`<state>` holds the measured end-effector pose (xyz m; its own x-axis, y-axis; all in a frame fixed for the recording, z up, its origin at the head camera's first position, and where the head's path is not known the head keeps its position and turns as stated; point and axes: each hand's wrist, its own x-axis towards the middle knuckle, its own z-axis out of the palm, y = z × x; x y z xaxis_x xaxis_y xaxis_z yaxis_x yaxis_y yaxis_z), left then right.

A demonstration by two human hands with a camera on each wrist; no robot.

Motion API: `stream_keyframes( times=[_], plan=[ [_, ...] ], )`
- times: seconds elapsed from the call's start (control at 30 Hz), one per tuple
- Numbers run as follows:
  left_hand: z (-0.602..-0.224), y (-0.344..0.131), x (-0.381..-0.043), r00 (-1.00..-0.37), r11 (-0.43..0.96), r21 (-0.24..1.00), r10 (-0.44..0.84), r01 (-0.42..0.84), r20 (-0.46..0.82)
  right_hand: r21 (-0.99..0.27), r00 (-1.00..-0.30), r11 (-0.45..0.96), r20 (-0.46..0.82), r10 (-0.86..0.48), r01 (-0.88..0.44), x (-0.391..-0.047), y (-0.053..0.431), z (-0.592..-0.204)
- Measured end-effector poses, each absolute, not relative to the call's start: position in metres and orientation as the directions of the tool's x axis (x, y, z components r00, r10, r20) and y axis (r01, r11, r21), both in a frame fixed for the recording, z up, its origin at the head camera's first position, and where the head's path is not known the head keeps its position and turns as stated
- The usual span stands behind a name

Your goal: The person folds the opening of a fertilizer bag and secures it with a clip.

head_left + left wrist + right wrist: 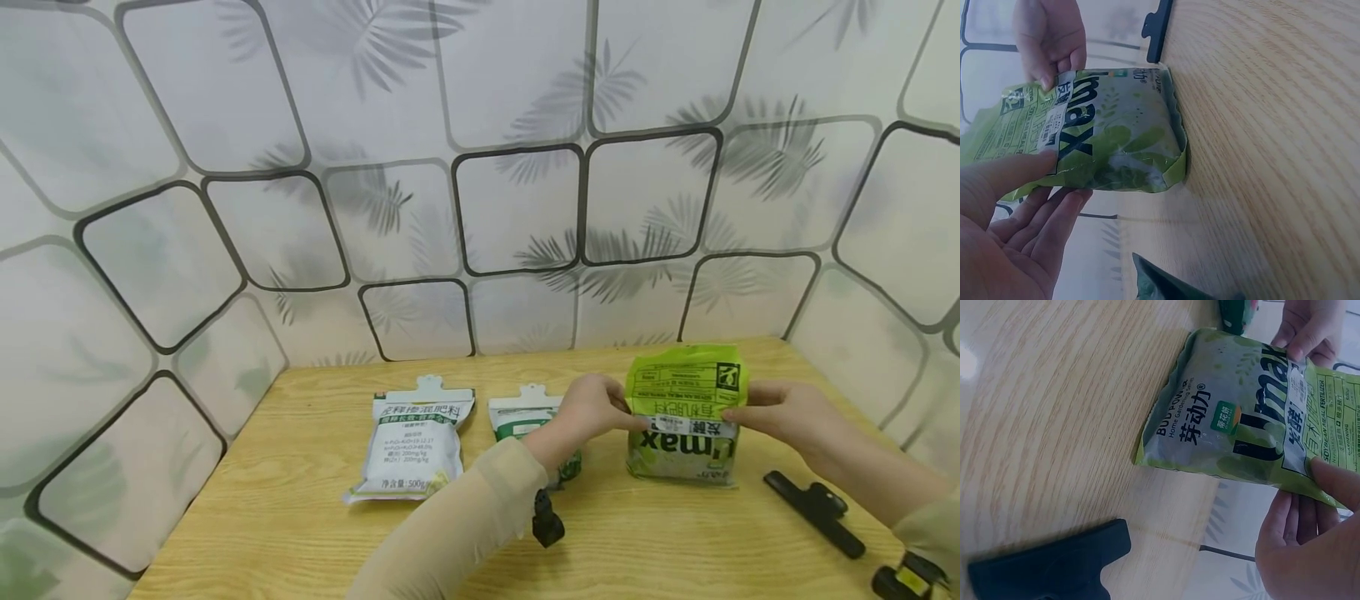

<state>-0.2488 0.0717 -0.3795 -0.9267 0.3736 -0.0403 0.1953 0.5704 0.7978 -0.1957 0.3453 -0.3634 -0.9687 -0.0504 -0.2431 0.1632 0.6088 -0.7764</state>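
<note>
A green fertilizer bag (686, 417) stands upright at the right of the wooden table, its lower edge at the tabletop. My left hand (588, 417) pinches one side edge of it, thumb in front and fingers behind. On the opposite edge my right hand (787, 417) does the same. Both wrist views show the thumbs pressing the printed face near the pale label strip, with the other fingers (1297, 519) tucked behind the bag. Above the hands, the bag's upper part rises flatter than its full lower part. A black bag clip (813, 510) lies to the right of the bag.
A white fertilizer bag (412, 450) with a pale clip (430, 385) along its top lies at the left. Between it and the green bag is a smaller green-and-white bag (517, 421), also clipped and partly behind my left arm. Patterned fabric walls (517, 208) border the table (300, 492).
</note>
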Motion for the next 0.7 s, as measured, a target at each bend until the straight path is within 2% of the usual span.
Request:
stream_keyframes(
  times=[0.7],
  plan=[
    [-0.3828, 0.0641, -0.2432, -0.908, 0.504, 0.838, 0.419, 0.210, -0.025, -0.799, -0.983, 0.589, -0.180, -0.045, 0.119, -0.1921, 0.3436, -0.3668]
  ],
)
